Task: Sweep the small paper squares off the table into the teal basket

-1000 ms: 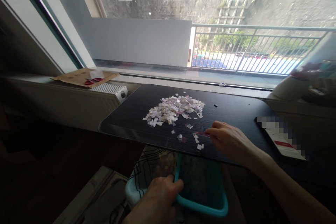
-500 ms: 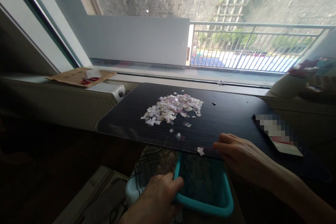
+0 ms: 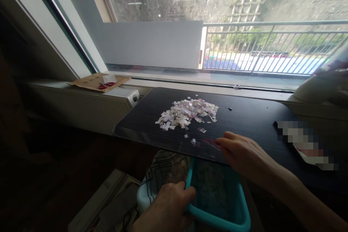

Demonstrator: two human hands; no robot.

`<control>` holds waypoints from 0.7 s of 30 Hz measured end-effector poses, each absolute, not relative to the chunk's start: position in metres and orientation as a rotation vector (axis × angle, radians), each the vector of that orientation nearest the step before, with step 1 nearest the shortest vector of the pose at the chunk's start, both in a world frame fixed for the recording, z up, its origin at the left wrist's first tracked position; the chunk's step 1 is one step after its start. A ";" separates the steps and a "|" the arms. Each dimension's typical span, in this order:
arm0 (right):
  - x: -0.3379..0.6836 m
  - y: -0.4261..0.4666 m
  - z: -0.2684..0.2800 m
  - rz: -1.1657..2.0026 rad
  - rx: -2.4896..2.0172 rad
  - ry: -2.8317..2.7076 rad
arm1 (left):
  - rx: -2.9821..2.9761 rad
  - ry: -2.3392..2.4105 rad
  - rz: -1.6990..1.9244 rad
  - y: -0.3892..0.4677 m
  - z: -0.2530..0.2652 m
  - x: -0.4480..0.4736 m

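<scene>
My left hand is closed around the left rim of a teal plastic bin, which sits just under the table's front edge. Pale bits, dimly lit, lie inside the bin. Above its far right corner, my right hand pinches a thin, see-through reddish piece close to the tabletop. That piece points left, toward a few loose clear and white squares. Farther back, a heap of small cut paper-like squares lies on the dark table.
Red-handled scissors rest on a brown envelope on the left ledge, beside a white radiator. A blurred-out flat object lies at the table's right. Beneath the left side stands a stool with a line-patterned cover.
My right hand has moved away from the table's front edge toward the heap. The white bits at that edge no longer show there. My left hand keeps its hold; the view has shifted.
</scene>
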State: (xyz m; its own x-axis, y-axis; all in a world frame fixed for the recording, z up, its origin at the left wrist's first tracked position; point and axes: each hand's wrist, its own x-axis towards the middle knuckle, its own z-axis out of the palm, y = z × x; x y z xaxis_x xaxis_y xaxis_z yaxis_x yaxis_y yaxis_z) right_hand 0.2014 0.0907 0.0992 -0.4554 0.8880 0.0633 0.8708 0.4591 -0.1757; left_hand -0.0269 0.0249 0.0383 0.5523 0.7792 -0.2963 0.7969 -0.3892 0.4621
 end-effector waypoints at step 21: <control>0.140 0.100 0.092 0.184 -1.429 -2.716 | 2.317 1.145 -0.210 0.030 0.045 -0.014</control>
State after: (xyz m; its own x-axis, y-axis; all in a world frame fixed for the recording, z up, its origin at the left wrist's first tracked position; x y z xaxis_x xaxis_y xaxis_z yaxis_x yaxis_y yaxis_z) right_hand 0.1400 0.1004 0.0924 -0.5661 0.8243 0.0034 0.8164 0.5612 -0.1365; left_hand -0.0138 0.0297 0.0452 0.6266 0.6886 -0.3649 0.7734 -0.4918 0.4000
